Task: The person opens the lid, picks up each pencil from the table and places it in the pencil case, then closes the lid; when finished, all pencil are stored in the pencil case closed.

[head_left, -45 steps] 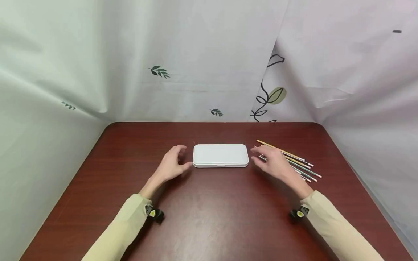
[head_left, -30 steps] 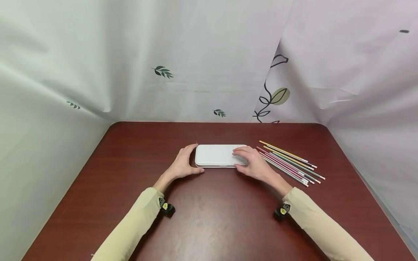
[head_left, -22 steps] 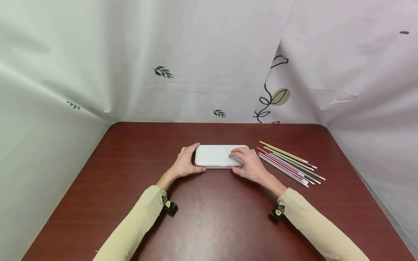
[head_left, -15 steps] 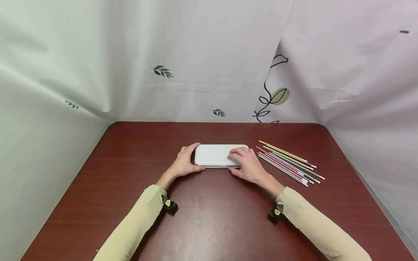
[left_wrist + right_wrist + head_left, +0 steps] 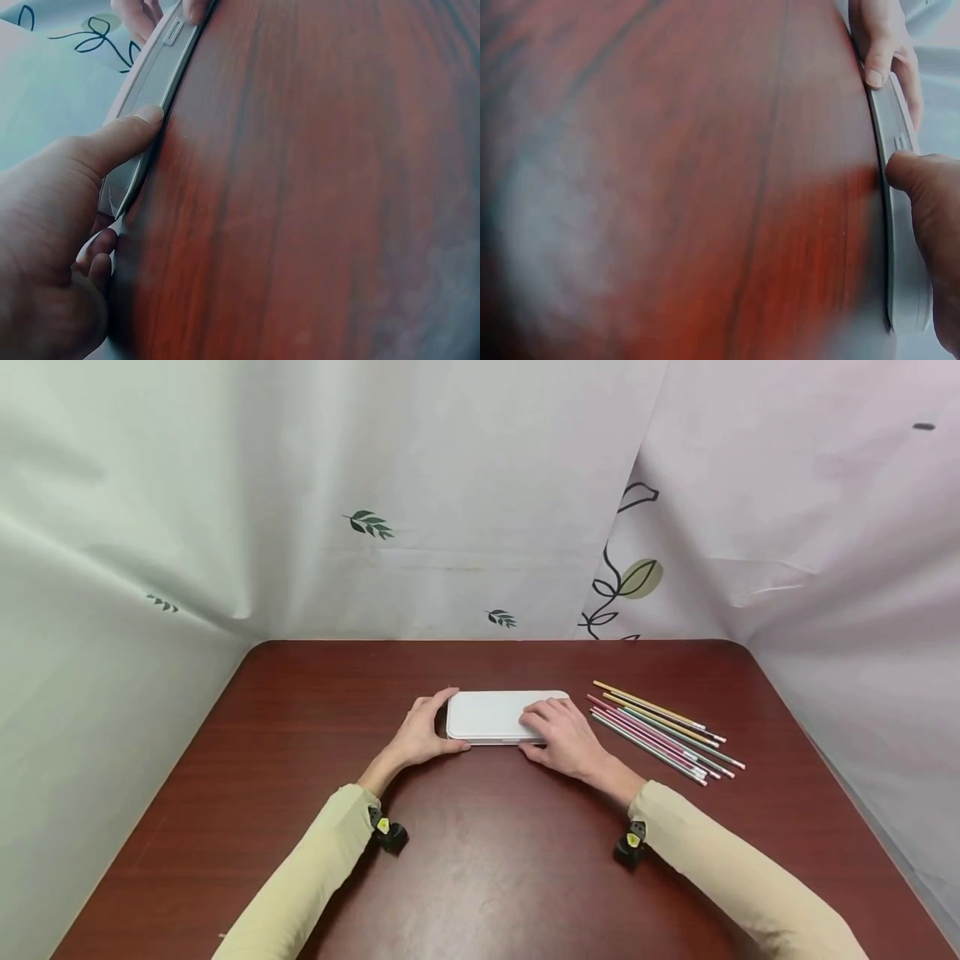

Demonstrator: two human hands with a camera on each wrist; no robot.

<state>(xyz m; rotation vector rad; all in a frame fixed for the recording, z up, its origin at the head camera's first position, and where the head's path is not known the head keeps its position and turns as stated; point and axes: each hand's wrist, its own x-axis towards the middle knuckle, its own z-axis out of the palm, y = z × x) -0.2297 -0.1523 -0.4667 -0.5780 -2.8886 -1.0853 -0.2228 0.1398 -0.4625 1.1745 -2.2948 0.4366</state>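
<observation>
A white pencil case (image 5: 483, 714), its lid down, lies flat on the table towards the back. My left hand (image 5: 420, 733) holds its left end, thumb on the front side and fingers reaching round to the back corner. The left wrist view shows that thumb pressed against the case's front side (image 5: 159, 75). Over the right part of the lid, my right hand (image 5: 567, 739) rests its bent fingers. The right thumb (image 5: 922, 180) touches the front side beside the small latch (image 5: 899, 141). The right fingertips are out of sight in the right wrist view.
Several pencils (image 5: 660, 731) in yellow, pink, green and dark colours lie loosely side by side to the right of the case, eraser ends towards the near right. The brown table (image 5: 480, 860) meets a white curtain (image 5: 465, 485) at the back and sides.
Both hands came in from beside the case and took hold of it. The right hand slid left over the lid, its thumb moving along the front. The case has stayed in place.
</observation>
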